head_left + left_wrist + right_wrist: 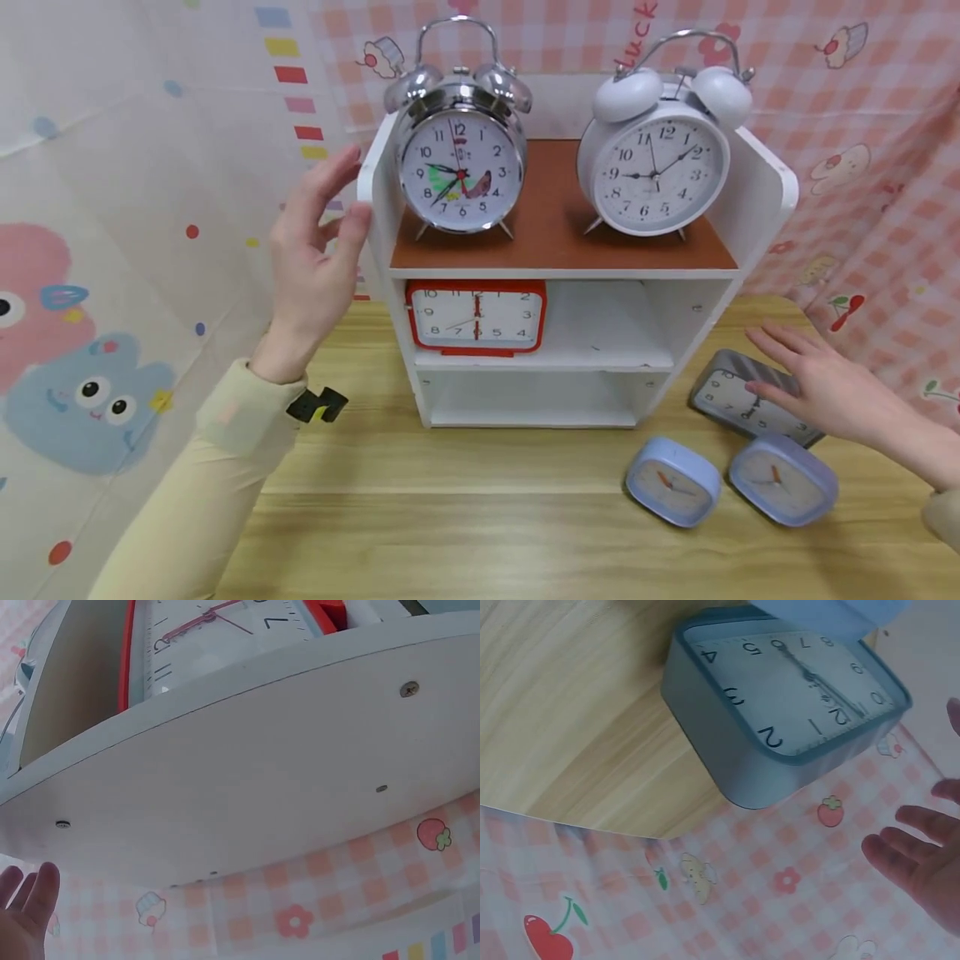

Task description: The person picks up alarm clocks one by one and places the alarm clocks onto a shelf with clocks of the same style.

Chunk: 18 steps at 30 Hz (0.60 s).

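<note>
My left hand (315, 242), fingers loosely bent and holding nothing, is beside the upper left side panel of a white shelf (487, 408). In the left wrist view its fingertips show near that panel's outer face. Over the grey rectangular clock (750, 400) at the right, my right hand (832, 383) stretches out with spread fingers and no object in it. The hand overlaps part of that clock in the head view. Just in front of the clock are a light blue clock (673, 483) and a lilac clock (783, 482).
On the brown top board (551, 192) stand a silver twin-bell alarm clock (461, 167) and a white twin-bell alarm clock (652, 175). A red-framed clock (477, 317) sits left on the middle level. The wooden table (450, 517) carries the shelf. Patterned cloth (885, 100) hangs behind.
</note>
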{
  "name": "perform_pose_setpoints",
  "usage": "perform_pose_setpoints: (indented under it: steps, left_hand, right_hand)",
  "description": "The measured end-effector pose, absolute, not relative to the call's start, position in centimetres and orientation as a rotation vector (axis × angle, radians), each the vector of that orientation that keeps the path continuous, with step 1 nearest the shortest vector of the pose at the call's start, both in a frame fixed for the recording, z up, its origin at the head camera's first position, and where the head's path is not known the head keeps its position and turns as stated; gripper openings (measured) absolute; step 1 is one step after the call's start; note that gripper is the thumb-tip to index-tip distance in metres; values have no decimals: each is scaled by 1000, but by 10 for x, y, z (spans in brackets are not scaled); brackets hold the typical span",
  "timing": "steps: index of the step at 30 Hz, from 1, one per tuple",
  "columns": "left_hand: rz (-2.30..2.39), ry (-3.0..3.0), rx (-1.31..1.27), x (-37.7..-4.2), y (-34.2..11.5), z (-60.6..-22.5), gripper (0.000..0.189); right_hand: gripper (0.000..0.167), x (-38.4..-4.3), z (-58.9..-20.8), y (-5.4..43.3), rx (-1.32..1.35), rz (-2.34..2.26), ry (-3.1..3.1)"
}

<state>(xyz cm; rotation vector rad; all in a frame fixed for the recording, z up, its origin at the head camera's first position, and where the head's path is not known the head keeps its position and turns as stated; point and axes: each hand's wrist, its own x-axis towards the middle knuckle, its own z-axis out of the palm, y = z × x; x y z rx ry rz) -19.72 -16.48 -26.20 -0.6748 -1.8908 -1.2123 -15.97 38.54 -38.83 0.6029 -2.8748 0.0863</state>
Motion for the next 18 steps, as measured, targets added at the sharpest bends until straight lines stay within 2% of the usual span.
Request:
perform_pose_setpoints:
  steps: [9, 16, 18]
  left_hand:
    - [-1261, -1875, -736, -209, -162, -259, 60]
    - [-1338, -1837, -764, -213, -160, -261, 48]
    - [-1361, -1812, -773, -214, -159, -262, 52]
  right_hand:
    - [74, -167, -396, 395, 660, 92, -2887]
    - [74, -170, -398, 399, 633, 105, -3000]
    - [74, -171, -399, 400, 627, 106, -3010]
